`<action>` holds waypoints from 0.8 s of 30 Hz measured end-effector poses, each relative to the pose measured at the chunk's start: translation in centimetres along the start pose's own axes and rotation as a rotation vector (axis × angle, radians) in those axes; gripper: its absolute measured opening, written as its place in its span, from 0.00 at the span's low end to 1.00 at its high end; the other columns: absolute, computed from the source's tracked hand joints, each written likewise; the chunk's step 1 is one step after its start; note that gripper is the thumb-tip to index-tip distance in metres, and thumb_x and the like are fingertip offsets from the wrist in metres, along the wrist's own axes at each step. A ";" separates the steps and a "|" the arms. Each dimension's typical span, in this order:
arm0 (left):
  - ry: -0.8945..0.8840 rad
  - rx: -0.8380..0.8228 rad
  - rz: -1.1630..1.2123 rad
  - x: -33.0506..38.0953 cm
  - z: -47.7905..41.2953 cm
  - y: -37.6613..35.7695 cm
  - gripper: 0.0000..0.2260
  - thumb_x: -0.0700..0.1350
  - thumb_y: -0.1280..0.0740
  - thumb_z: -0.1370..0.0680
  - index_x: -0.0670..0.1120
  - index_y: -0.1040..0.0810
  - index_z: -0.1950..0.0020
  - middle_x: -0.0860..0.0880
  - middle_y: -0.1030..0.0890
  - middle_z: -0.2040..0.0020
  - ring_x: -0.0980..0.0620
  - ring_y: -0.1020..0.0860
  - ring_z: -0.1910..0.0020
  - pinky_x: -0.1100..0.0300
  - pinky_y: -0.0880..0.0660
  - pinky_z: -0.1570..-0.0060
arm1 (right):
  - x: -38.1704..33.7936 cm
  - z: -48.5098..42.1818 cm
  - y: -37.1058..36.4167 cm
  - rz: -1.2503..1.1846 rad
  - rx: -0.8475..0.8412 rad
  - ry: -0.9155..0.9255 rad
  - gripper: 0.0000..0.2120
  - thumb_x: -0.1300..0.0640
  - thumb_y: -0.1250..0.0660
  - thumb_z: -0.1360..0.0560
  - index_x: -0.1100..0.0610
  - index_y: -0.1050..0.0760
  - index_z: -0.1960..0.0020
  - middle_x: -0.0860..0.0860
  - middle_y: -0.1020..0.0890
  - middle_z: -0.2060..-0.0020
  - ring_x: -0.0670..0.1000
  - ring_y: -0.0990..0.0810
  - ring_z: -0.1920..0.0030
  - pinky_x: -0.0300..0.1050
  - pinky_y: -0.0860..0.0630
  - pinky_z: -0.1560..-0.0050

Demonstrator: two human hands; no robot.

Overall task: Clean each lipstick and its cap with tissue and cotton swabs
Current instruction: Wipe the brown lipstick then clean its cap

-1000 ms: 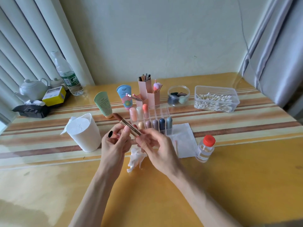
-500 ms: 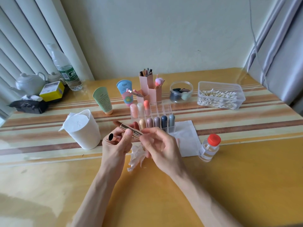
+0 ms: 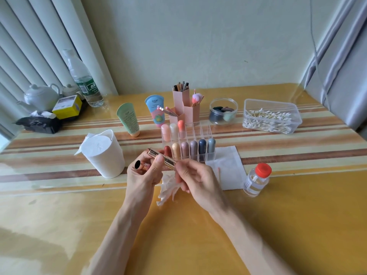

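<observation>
A gold lipstick tube (image 3: 161,157) lies slanted between both hands, just in front of the organizer. My left hand (image 3: 142,177) grips its middle under the thumb and also holds the gold cap (image 3: 139,165) between the fingers, dark opening facing up. My right hand (image 3: 195,180) pinches the tube's lower end. A crumpled white tissue (image 3: 165,190) hangs beneath the hands; which hand holds it is hidden. The clear organizer (image 3: 206,132) holds several coloured lipsticks. Cotton swabs fill a clear box (image 3: 273,117) at the back right.
A white cup of tissue roll (image 3: 104,155) stands left of my hands. To the right lie a flat tissue (image 3: 230,165) with a used swab (image 3: 219,173) and a red-capped bottle (image 3: 256,179). Tubes, pink brush holders, a jar, a water bottle and a teapot line the back.
The hands and lipstick have sunk slightly toward the table. The reddish tip visible at the tube's upper end earlier no longer shows. The grips are unchanged.
</observation>
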State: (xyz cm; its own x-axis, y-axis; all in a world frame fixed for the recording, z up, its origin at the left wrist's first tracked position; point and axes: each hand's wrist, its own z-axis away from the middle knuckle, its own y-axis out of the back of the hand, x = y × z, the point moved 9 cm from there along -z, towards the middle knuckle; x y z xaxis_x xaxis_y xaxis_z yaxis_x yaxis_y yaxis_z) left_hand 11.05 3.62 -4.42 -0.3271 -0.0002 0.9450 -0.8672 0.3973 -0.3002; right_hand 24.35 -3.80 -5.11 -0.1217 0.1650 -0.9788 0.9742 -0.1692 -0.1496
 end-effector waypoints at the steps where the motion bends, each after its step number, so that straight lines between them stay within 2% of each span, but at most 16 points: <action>1: -0.008 0.011 -0.010 0.0 0.0 0.1 0.23 0.62 0.19 0.31 0.46 0.23 0.60 0.43 0.43 0.68 0.54 0.45 0.71 0.59 0.45 0.68 | 0.0 0.0 0.1 -0.014 0.013 0.003 0.07 0.55 0.32 0.17 0.57 0.19 0.43 0.53 0.18 0.61 0.47 0.21 0.62 0.36 0.24 0.60; 3: -0.025 0.035 -0.033 0.1 0.0 0.3 0.24 0.62 0.19 0.31 0.43 0.23 0.59 0.35 0.41 0.67 0.54 0.44 0.71 0.61 0.43 0.69 | -0.1 -0.2 0.4 -0.010 0.038 0.027 0.09 0.58 0.27 0.20 0.59 0.20 0.41 0.57 0.15 0.55 0.48 0.15 0.54 0.43 0.17 0.51; 5: -0.035 0.047 -0.051 0.2 0.1 0.4 0.28 0.62 0.19 0.31 0.40 0.25 0.58 0.31 0.41 0.66 0.53 0.44 0.71 0.62 0.42 0.69 | -0.4 -0.3 0.5 0.014 0.052 0.068 0.11 0.61 0.25 0.22 0.60 0.20 0.41 0.58 0.15 0.52 0.48 0.15 0.50 0.45 0.17 0.45; 9: -0.050 0.034 -0.066 0.5 0.2 0.2 0.22 0.64 0.20 0.31 0.47 0.19 0.59 0.45 0.40 0.69 0.53 0.43 0.70 0.59 0.43 0.69 | -0.5 -0.2 0.9 0.016 0.091 0.101 0.12 0.63 0.24 0.24 0.60 0.19 0.42 0.49 0.14 0.55 0.48 0.14 0.50 0.44 0.17 0.44; 11: -0.072 0.014 -0.097 0.9 0.3 0.0 0.20 0.63 0.23 0.27 0.47 0.15 0.49 0.50 0.38 0.69 0.53 0.43 0.69 0.58 0.44 0.67 | -0.6 -0.1 1.4 -0.003 0.123 0.117 0.12 0.62 0.24 0.24 0.61 0.19 0.42 0.47 0.13 0.56 0.48 0.13 0.52 0.44 0.17 0.46; 13: -0.063 -0.013 -0.091 1.2 0.3 -0.4 0.25 0.64 0.30 0.22 0.48 0.17 0.34 0.45 0.40 0.65 0.51 0.44 0.66 0.56 0.45 0.65 | -1.1 -0.1 1.9 0.015 0.155 0.152 0.12 0.61 0.25 0.23 0.63 0.19 0.41 0.46 0.13 0.57 0.47 0.14 0.55 0.42 0.18 0.49; 15: 0.017 -0.013 -0.003 0.6 0.0 -0.4 0.28 0.66 0.36 0.20 0.48 0.20 0.29 0.44 0.40 0.62 0.51 0.43 0.64 0.56 0.47 0.62 | -1.4 0.0 2.4 0.033 0.167 0.170 0.12 0.59 0.25 0.23 0.61 0.18 0.41 0.46 0.13 0.57 0.47 0.15 0.55 0.41 0.19 0.49; 18: 0.035 -0.023 0.018 0.5 0.0 -0.3 0.23 0.54 0.44 0.17 0.50 0.21 0.27 0.49 0.38 0.61 0.51 0.41 0.62 0.55 0.46 0.61 | -1.3 0.1 2.6 0.055 0.167 0.153 0.13 0.55 0.24 0.25 0.57 0.17 0.42 0.46 0.13 0.55 0.48 0.14 0.51 0.42 0.18 0.47; 21: -0.005 -0.012 -0.063 0.8 0.2 -0.1 0.19 0.50 0.41 0.15 0.53 0.23 0.25 0.45 0.39 0.60 0.49 0.39 0.60 0.61 0.40 0.62 | -1.2 0.3 2.8 0.139 0.188 0.158 0.11 0.55 0.24 0.24 0.52 0.16 0.43 0.44 0.13 0.55 0.49 0.13 0.50 0.44 0.17 0.46; 22: -0.009 -0.004 -0.078 0.8 0.2 0.0 0.17 0.48 0.39 0.14 0.53 0.23 0.25 0.47 0.37 0.61 0.51 0.37 0.60 0.63 0.35 0.60 | -1.2 0.4 3.0 0.168 0.205 0.170 0.10 0.56 0.24 0.24 0.51 0.16 0.43 0.43 0.13 0.55 0.49 0.14 0.50 0.46 0.17 0.47; 24: -0.035 0.024 -0.110 1.2 0.3 0.3 0.17 0.46 0.37 0.14 0.53 0.24 0.25 0.49 0.30 0.60 0.53 0.32 0.60 0.61 0.29 0.53 | -1.3 0.5 3.6 0.218 0.246 0.195 0.10 0.58 0.23 0.23 0.51 0.16 0.43 0.43 0.13 0.55 0.49 0.14 0.51 0.47 0.17 0.49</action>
State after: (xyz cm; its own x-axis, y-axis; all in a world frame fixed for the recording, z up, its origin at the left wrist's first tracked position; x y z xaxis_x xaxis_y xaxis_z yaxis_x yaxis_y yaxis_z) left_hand 10.30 3.51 -3.41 -0.2418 -0.0751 0.9674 -0.9071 0.3714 -0.1980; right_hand 27.91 -5.14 -4.43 0.1447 0.2775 -0.9498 0.8955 -0.4450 0.0064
